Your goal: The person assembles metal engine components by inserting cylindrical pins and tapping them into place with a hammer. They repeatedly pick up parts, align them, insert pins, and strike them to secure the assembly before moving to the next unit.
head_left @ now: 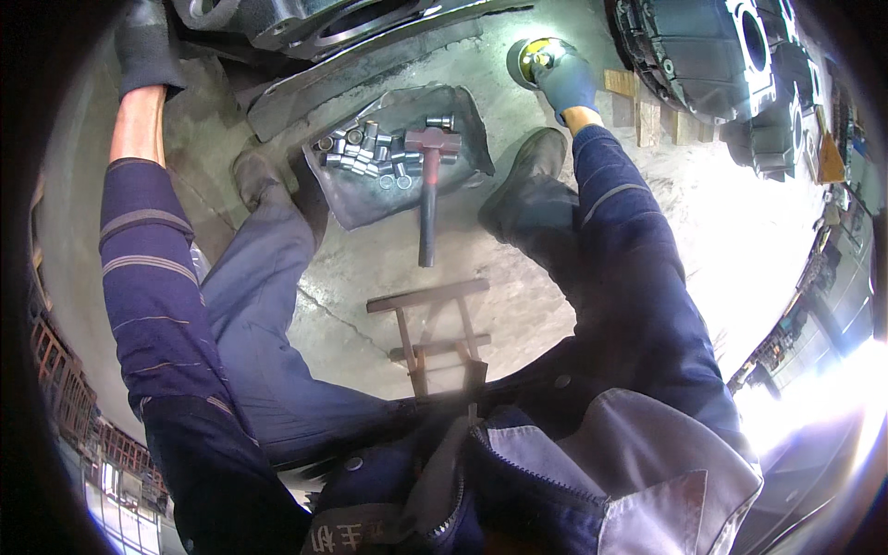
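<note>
My right hand [566, 81], in a grey-blue glove, reaches to a round, dark-rimmed container [514, 67] on the floor. Its fingertips are closed in at the bright yellow middle, where glare hides what they grip. At the top left, my left hand [148, 51] wears a dark glove and is beside a large metal casting [277, 20]. Its fingers are cut off by the picture's edge. Between my feet lies a dark, bent sheet [356, 205] with several shiny metal sleeves [370, 148] on it. A sledgehammer [430, 176] rests across them, its handle pointing toward me.
A dark plate or beam edge [370, 69] runs along the floor below the casting. Black machine housings [694, 55] stand at the upper right beside wooden blocks [649, 122]. A small wooden stool or frame [428, 296] is between my legs. My shoes [525, 171] flank the sheet.
</note>
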Motion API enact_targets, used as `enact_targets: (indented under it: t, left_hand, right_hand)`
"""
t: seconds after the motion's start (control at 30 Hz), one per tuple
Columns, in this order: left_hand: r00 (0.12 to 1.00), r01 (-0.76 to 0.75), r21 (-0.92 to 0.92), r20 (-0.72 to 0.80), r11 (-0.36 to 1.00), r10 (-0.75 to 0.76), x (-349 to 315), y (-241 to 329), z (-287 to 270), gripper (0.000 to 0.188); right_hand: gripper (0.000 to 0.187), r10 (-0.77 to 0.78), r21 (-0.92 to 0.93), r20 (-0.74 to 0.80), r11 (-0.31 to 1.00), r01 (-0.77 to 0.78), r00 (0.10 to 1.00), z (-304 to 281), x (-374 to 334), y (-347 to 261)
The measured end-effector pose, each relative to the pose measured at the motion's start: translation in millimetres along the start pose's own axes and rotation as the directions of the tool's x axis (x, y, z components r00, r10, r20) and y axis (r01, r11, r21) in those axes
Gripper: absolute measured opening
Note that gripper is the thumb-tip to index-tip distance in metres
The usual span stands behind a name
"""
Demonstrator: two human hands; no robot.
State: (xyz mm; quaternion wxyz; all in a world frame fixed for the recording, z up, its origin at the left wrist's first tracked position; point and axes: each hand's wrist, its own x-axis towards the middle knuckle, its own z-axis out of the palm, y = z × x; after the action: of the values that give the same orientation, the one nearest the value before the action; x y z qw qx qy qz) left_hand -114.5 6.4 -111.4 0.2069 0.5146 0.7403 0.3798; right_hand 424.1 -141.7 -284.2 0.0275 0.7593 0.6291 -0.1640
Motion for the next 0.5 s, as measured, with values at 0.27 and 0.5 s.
enact_targets:
  t: [0.27, 0.5]
  left_hand:
    - [1.0, 0.002, 0.015, 0.002, 1.0, -0.002, -1, 1, 0, 0.08]
    - [1.0, 0.009, 0.002, 0.028, 1.0, -0.009, -5, 1, 10, 0.076]
  right_hand:
    - [0.036, 0.012, -0.04, 0.032, 0.999, -0.011, 0.999, 2, 4, -8]
    - [0.038, -0.04, -0.116, 0.065, 0.992, 0.048, 0.997, 2, 5, -6]
